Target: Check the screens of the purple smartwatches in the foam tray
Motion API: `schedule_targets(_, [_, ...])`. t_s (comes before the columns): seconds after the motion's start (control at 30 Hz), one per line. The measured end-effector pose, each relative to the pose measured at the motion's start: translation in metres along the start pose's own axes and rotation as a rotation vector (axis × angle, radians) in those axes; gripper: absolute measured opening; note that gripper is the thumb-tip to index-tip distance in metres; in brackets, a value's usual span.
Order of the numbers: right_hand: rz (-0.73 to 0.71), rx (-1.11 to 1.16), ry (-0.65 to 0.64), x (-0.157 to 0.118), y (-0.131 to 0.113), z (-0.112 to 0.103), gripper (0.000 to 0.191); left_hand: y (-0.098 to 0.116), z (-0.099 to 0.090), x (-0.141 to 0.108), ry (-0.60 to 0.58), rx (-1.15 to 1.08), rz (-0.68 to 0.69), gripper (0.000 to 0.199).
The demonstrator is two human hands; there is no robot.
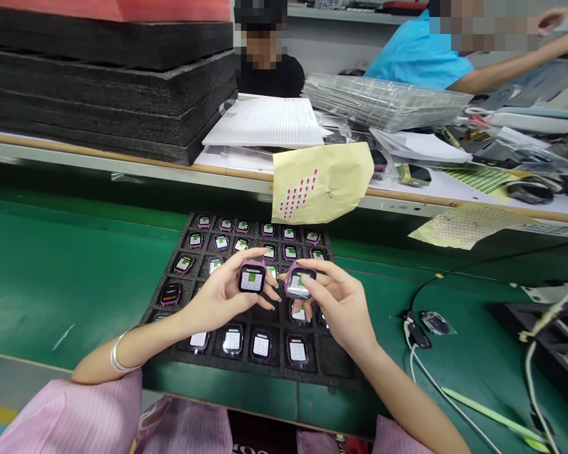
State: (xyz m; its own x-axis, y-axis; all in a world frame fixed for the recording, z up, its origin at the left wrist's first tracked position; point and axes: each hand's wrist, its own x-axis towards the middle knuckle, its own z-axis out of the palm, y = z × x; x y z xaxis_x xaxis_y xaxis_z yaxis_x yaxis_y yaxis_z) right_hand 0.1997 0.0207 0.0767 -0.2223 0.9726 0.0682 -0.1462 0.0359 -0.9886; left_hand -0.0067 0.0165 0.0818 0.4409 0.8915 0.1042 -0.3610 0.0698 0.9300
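Note:
My left hand (227,287) holds a purple-framed smartwatch body (252,277) by its edges, its lit screen showing a white grid with a green patch. Just right of it, my right hand (338,296) grips a second purple watch body (299,284), thumb over its screen. The two watches are apart. Beneath both hands lies a black foam tray (336,359) with rows of compartments. Many hold similar watches with lit screens, such as one near the front edge (296,350). The compartment at the front right corner is bare.
Stacked black foam (99,88) stands on the shelf at the back left. Papers (269,123) and yellow sheets (324,183) lie or hang along the shelf. Cables (435,372) and a second black tray (534,353) are at the right. Two people are beyond the shelf.

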Motion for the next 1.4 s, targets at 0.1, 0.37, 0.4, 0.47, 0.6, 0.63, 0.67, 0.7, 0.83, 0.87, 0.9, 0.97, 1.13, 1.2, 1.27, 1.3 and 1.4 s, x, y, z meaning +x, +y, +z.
schedule_targets(0.1, [-0.003, 0.041, -0.065, 0.000, 0.000, -0.002, 0.026, -0.001, 0.001, 0.000, 0.038, 0.022, 0.016, 0.048])
schedule_targets(0.37, [0.024, 0.101, -0.221, -0.004, -0.004, 0.000, 0.048, -0.002, -0.003, 0.003, 0.095, 0.032, -0.002, 0.044])
schedule_targets(0.4, [0.025, 0.096, -0.214, -0.004, -0.003, 0.001, 0.049, -0.002, -0.003, 0.002, 0.079, 0.014, 0.001, 0.049])
schedule_targets(0.47, [0.028, 0.075, -0.178, -0.004, -0.002, 0.004, 0.050, -0.003, -0.004, 0.001, 0.034, -0.034, 0.013, 0.061])
schedule_targets(0.6, [0.035, 0.032, -0.132, -0.003, 0.000, 0.006, 0.049, -0.004, -0.003, 0.000, 0.024, -0.055, 0.006, 0.068])
schedule_targets(0.63, [0.036, 0.029, -0.138, -0.003, 0.001, 0.007, 0.050, -0.004, -0.003, 0.000, 0.040, -0.046, -0.002, 0.067])
schedule_targets(0.67, [0.037, 0.028, -0.148, -0.003, 0.001, 0.007, 0.051, -0.004, -0.003, 0.001, 0.055, -0.038, -0.011, 0.067])
schedule_targets(0.7, [0.038, 0.027, -0.157, -0.003, 0.001, 0.006, 0.052, -0.005, -0.003, 0.001, 0.066, -0.034, -0.017, 0.066])
schedule_targets(0.83, [0.045, 0.029, -0.182, -0.003, 0.001, 0.003, 0.055, -0.006, -0.004, 0.002, 0.057, -0.027, -0.032, 0.060])
schedule_targets(0.87, [0.045, 0.033, -0.194, -0.003, 0.001, 0.002, 0.056, -0.006, -0.004, 0.002, 0.049, -0.027, -0.036, 0.061])
schedule_targets(0.9, [0.044, 0.038, -0.205, -0.003, 0.001, 0.001, 0.056, -0.006, -0.004, 0.002, 0.040, -0.027, -0.042, 0.063])
schedule_targets(0.97, [0.038, 0.050, -0.212, -0.004, 0.001, 0.000, 0.053, -0.005, -0.005, 0.001, 0.024, -0.021, -0.057, 0.068])
schedule_targets(1.13, [0.039, 0.057, -0.189, -0.003, 0.002, 0.000, 0.052, -0.004, -0.005, -0.001, -0.010, -0.030, -0.067, 0.073])
schedule_targets(1.2, [0.045, 0.054, -0.193, -0.002, 0.002, 0.000, 0.055, -0.006, -0.006, 0.000, -0.013, -0.028, -0.058, 0.076])
schedule_targets(1.27, [0.053, 0.047, -0.186, -0.002, 0.002, 0.001, 0.058, -0.009, -0.008, 0.000, -0.015, -0.008, -0.052, 0.076])
schedule_targets(1.3, [0.058, 0.043, -0.180, -0.003, 0.003, 0.001, 0.058, -0.010, -0.010, -0.001, -0.022, 0.003, -0.051, 0.075])
schedule_targets(1.4, [0.081, 0.046, -0.167, -0.005, 0.005, 0.000, 0.056, -0.015, -0.015, -0.003, -0.068, 0.039, -0.087, 0.069])
